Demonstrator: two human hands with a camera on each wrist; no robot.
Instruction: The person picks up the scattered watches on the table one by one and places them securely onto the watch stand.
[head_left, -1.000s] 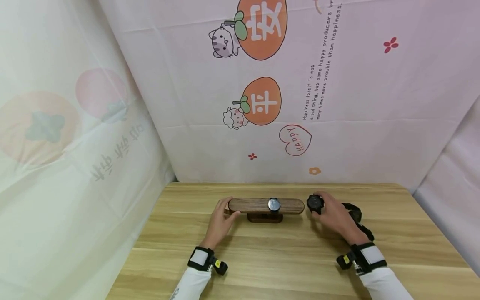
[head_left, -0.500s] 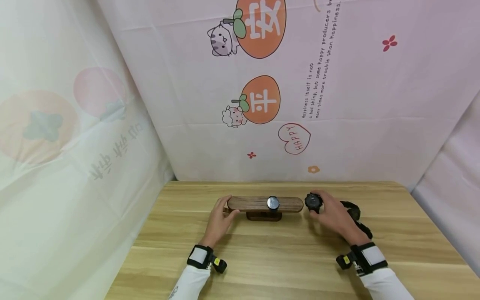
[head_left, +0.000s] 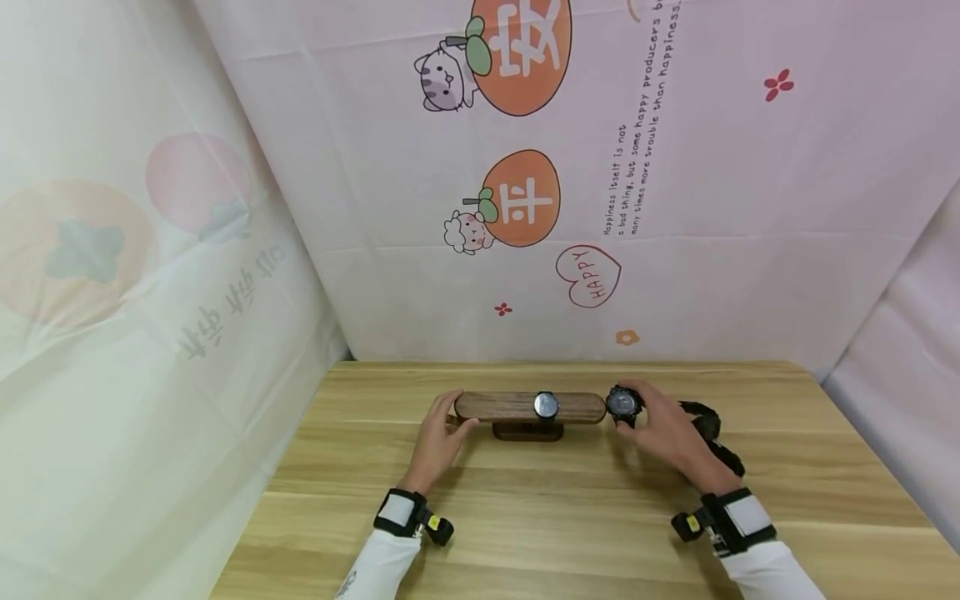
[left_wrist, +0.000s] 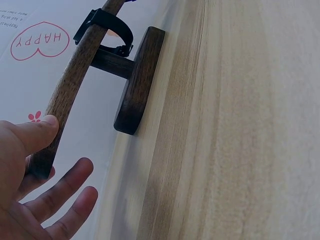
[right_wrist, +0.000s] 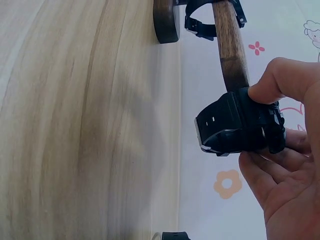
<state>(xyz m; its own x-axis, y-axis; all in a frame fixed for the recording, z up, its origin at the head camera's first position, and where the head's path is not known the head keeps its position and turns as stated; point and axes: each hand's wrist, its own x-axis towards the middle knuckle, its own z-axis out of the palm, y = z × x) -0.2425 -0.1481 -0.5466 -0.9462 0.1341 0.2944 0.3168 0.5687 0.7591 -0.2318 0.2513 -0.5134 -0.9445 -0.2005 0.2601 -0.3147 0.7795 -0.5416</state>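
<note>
A dark wooden watch stand (head_left: pixel 498 407) has a long rounded bar on a short post and a flat base (left_wrist: pixel 142 82). My left hand (head_left: pixel 437 442) pinches the bar's left end between thumb and fingers, its other fingers spread below. Strapped round the bar, right of its middle, is a watch with a silvery face (head_left: pixel 547 405). My right hand (head_left: pixel 663 429) holds a chunky black wristwatch (head_left: pixel 624 403) by its case, thumb on one side and fingers on the other. Its closed strap loop (right_wrist: pixel 220 125) sits right at the bar's right end.
More black-strapped watches (head_left: pixel 708 423) lie on the wooden table (head_left: pixel 547 517), partly hidden behind the right hand and forearm. A printed white cloth (head_left: pixel 420 317) hangs right behind the table's back edge, and more cloth hangs at both sides.
My right hand has brought the black wristwatch slightly left, up to the bar's right end, and its face has turned upward a little. The left hand keeps its grip on the bar.
</note>
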